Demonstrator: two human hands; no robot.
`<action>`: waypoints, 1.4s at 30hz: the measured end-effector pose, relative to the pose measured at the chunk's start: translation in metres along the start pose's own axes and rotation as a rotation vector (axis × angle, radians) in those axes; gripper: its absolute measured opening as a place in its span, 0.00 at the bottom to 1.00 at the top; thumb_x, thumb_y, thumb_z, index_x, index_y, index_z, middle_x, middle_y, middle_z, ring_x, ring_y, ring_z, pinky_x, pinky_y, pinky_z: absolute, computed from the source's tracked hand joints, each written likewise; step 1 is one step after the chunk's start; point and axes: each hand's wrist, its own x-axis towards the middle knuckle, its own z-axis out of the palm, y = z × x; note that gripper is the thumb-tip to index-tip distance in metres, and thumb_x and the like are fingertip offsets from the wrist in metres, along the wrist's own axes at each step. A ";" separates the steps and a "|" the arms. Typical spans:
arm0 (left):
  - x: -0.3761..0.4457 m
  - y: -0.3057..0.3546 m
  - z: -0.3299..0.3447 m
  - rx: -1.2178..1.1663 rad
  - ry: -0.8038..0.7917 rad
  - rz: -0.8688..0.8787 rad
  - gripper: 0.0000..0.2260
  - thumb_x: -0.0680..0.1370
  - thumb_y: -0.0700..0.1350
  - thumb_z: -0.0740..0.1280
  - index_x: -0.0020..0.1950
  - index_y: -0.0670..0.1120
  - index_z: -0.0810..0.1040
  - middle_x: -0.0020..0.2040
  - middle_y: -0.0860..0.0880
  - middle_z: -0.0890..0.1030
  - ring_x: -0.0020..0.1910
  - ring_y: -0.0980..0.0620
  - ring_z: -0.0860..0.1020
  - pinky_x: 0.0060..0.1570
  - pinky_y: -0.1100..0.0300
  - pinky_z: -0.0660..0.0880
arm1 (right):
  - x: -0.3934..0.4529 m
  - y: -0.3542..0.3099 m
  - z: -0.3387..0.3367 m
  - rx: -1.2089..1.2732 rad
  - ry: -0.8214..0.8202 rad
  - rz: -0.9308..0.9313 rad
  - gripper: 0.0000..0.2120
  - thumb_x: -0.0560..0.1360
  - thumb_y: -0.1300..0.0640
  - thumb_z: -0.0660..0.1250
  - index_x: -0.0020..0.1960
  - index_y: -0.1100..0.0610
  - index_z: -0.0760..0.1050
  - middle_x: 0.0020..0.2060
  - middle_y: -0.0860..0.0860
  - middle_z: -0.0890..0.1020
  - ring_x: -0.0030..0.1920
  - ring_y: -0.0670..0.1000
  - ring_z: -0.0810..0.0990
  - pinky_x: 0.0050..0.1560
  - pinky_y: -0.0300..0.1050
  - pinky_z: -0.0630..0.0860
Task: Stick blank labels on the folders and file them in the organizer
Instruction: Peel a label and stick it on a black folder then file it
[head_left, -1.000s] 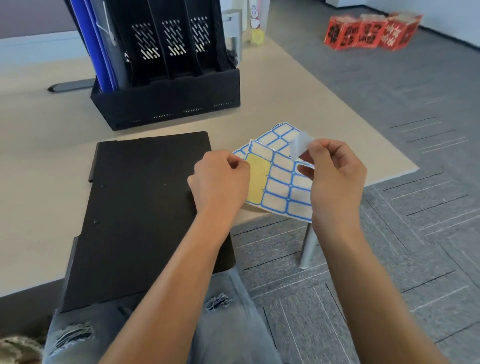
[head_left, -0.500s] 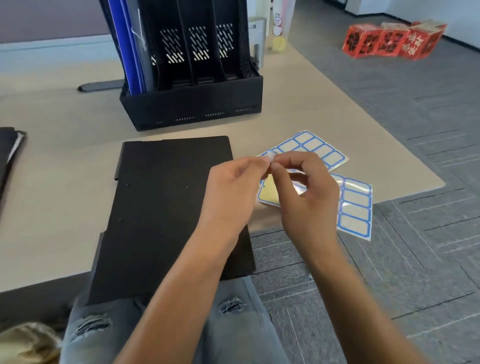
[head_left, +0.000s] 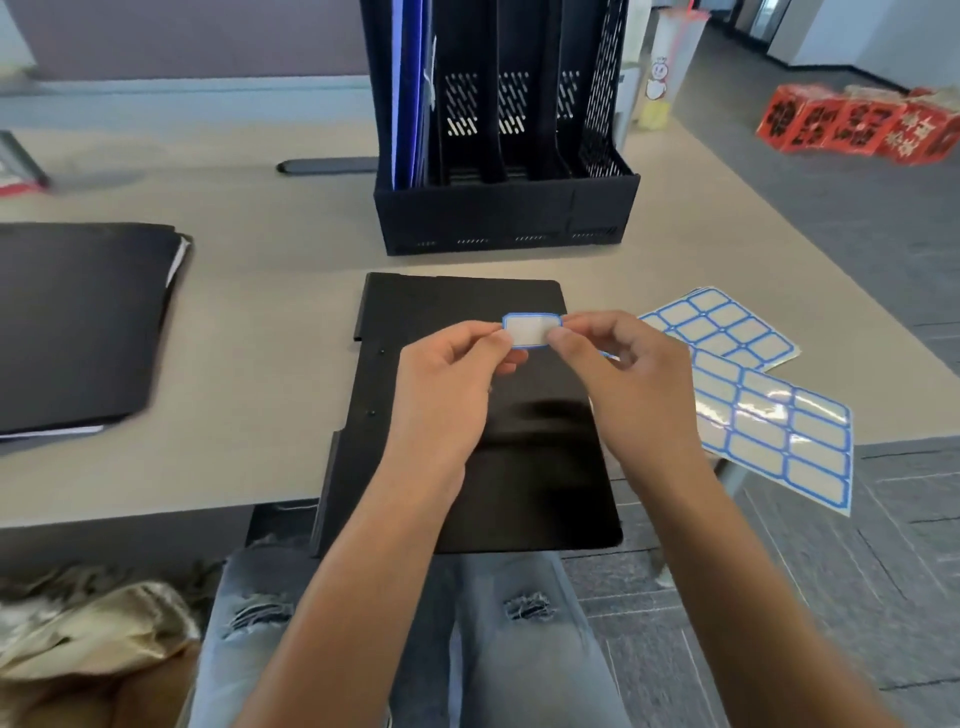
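While both forearms reach in from the bottom edge, everything sits as below.
left hand: left hand (head_left: 447, 384) raised over the black folder (head_left: 524, 467), wrist straight, knuckles up, palm turned toward the right hand
left fingers: thumb and index pressed together on the left end of the label (head_left: 531, 329); other fingers curled loosely under
right hand: right hand (head_left: 634, 384) mirrors it at about the same height, back of hand facing camera, forearm angled in from lower right
right fingers: thumb and index pinch the right end of the label; remaining fingers bent, slightly fanned
label: one white blank with blue border, held flat and stretched between the two hands, above the folder's upper half; cannot tell if it touches the cover
black folder: closed, lies flat on the worktop (head_left: 260, 332), near end overhanging the edge above the person's lap
label sheets: two sheets (head_left: 769, 415) of blue-bordered blanks right of the folder, overlapping, the nearer one sticking out past the worktop edge
organizer: black slotted organizer (head_left: 506, 208) stands upright beyond the folder; blue folders (head_left: 410, 88) already in its leftmost slot, the other slots look unfilled
second folder pile: dark folders (head_left: 78, 322) lie flat at left, well apart from the hands
floor: red boxes (head_left: 857, 124) far right on grey carpet
lap: ripped light jeans (head_left: 483, 639) under the forearms
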 end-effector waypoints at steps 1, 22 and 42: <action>0.002 0.000 -0.003 0.015 -0.001 -0.001 0.08 0.82 0.43 0.67 0.48 0.55 0.83 0.42 0.54 0.87 0.45 0.58 0.85 0.44 0.68 0.79 | 0.001 -0.002 0.003 0.003 -0.009 0.002 0.01 0.78 0.54 0.76 0.48 0.50 0.86 0.43 0.42 0.88 0.47 0.39 0.84 0.52 0.34 0.76; 0.066 -0.028 -0.032 0.775 0.300 -0.136 0.34 0.79 0.65 0.62 0.79 0.48 0.62 0.74 0.42 0.70 0.72 0.40 0.70 0.70 0.40 0.69 | 0.018 0.036 0.015 -0.199 -0.081 0.108 0.04 0.82 0.55 0.69 0.47 0.52 0.78 0.46 0.40 0.84 0.42 0.33 0.79 0.41 0.23 0.69; 0.032 0.026 -0.044 -0.083 0.435 0.237 0.14 0.80 0.43 0.71 0.63 0.54 0.75 0.56 0.56 0.83 0.54 0.56 0.82 0.55 0.56 0.82 | 0.032 -0.027 -0.009 -0.033 0.179 -0.191 0.03 0.81 0.53 0.71 0.48 0.48 0.80 0.66 0.40 0.76 0.68 0.43 0.76 0.61 0.31 0.71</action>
